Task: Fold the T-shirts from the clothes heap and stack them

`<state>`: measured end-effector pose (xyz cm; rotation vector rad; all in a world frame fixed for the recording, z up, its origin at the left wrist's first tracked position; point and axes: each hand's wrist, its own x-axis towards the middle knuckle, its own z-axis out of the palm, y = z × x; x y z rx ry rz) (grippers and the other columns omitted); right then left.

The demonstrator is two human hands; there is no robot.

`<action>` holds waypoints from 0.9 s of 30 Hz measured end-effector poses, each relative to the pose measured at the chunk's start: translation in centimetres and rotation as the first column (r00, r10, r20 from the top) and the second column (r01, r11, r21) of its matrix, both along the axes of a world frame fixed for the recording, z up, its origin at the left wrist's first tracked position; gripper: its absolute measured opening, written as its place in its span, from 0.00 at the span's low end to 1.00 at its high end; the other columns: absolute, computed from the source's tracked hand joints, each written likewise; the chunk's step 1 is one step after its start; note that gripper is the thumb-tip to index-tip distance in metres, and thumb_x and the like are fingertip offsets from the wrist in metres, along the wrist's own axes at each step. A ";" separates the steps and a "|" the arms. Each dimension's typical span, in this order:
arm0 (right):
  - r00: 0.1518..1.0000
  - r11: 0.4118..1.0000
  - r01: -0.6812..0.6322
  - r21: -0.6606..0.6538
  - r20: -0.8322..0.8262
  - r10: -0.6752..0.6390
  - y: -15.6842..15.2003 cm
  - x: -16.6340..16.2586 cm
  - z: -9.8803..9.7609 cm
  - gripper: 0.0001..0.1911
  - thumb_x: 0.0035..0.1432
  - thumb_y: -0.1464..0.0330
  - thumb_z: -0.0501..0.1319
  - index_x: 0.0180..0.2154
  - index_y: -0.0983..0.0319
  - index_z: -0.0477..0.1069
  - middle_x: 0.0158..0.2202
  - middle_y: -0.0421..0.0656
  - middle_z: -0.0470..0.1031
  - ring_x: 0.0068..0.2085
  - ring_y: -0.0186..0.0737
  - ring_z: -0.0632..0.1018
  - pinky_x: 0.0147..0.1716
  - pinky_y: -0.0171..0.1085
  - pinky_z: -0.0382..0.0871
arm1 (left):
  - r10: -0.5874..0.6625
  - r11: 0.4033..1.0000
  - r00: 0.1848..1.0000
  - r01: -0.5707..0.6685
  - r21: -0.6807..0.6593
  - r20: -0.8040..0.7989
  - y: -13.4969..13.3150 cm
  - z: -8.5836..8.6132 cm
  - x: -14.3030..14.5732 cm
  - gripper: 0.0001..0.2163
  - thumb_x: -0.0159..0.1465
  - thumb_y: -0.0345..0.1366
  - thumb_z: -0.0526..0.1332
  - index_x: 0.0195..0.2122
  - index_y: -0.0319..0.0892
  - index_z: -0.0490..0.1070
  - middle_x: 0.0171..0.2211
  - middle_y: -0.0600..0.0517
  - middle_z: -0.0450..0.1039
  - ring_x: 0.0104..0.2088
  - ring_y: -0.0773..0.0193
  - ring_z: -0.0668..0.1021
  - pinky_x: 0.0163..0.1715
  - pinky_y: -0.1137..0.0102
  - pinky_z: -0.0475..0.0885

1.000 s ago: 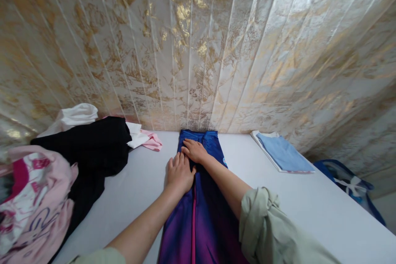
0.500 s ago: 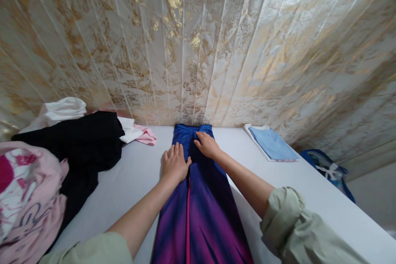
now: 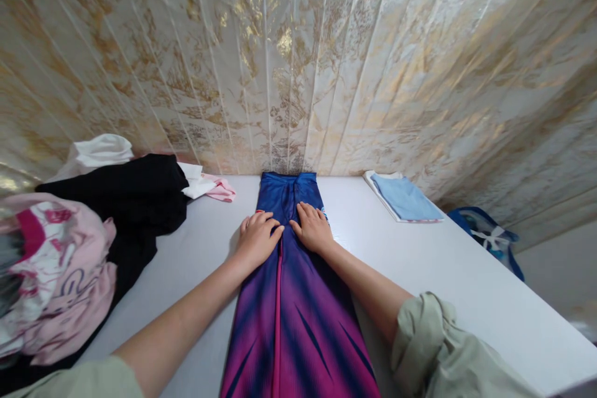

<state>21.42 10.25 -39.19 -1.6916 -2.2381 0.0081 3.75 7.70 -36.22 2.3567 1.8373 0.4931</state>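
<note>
Nearby, heaped clothes (image 3: 130, 196) and folded cloths (image 3: 405, 198) flank hands (image 3: 258, 239) resting apart on the garment (image 3: 305, 298).

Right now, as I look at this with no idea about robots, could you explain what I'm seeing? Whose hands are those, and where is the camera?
There is no machine here: these are a person's two bare hands, seen from a camera worn on that person's head, looking forward and down. The left hand and right hand rest side by side on a long blue-and-purple garment, rather than lifting it. It lies on a white table. To the left is a loose heap with black cloth and a pink garment; to the right, a light blue cloth lies flat on whitish fabric. Behind hangs a gold-patterned curtain.
</note>
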 end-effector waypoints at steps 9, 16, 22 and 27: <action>0.962 0.994 -0.102 0.043 -0.250 0.110 0.3 2.2 1.1 0.25 0.67 0.65 0.48 0.62 0.66 0.59 0.62 0.53 0.63 0.62 0.42 0.63 0.61 0.43 0.57 | 0.017 0.988 0.993 -0.035 0.153 0.118 -0.7 -1.6 1.9 0.05 0.62 0.30 0.57 0.39 0.43 0.70 0.41 0.48 0.73 0.46 0.56 0.73 0.49 0.63 0.68; 0.981 0.980 -0.194 -0.038 -0.005 0.194 -5.7 3.4 1.1 0.30 0.66 0.59 0.50 0.65 0.65 0.56 0.66 0.51 0.57 0.65 0.46 0.58 0.64 0.47 0.50 | -0.183 0.958 0.982 0.169 0.231 0.039 -2.7 -1.5 1.9 0.18 0.68 0.31 0.47 0.56 0.41 0.66 0.59 0.46 0.67 0.61 0.59 0.66 0.63 0.61 0.55; 0.985 0.984 -0.159 -0.082 0.060 0.164 -6.9 3.0 0.7 0.31 0.67 0.56 0.49 0.67 0.61 0.51 0.68 0.46 0.53 0.67 0.43 0.54 0.65 0.47 0.47 | -0.263 0.963 0.953 0.268 0.013 -0.150 -5.5 -2.5 2.1 0.28 0.68 0.48 0.50 0.66 0.43 0.55 0.67 0.46 0.53 0.66 0.55 0.58 0.64 0.54 0.50; 0.982 0.979 -0.163 -0.122 0.077 0.173 -6.8 4.1 1.1 0.30 0.67 0.54 0.48 0.67 0.55 0.51 0.68 0.43 0.52 0.67 0.46 0.53 0.64 0.49 0.47 | -0.255 0.967 0.950 0.252 -0.041 -0.179 -6.0 -2.0 1.4 0.29 0.67 0.50 0.51 0.66 0.44 0.54 0.68 0.47 0.49 0.67 0.53 0.55 0.64 0.53 0.50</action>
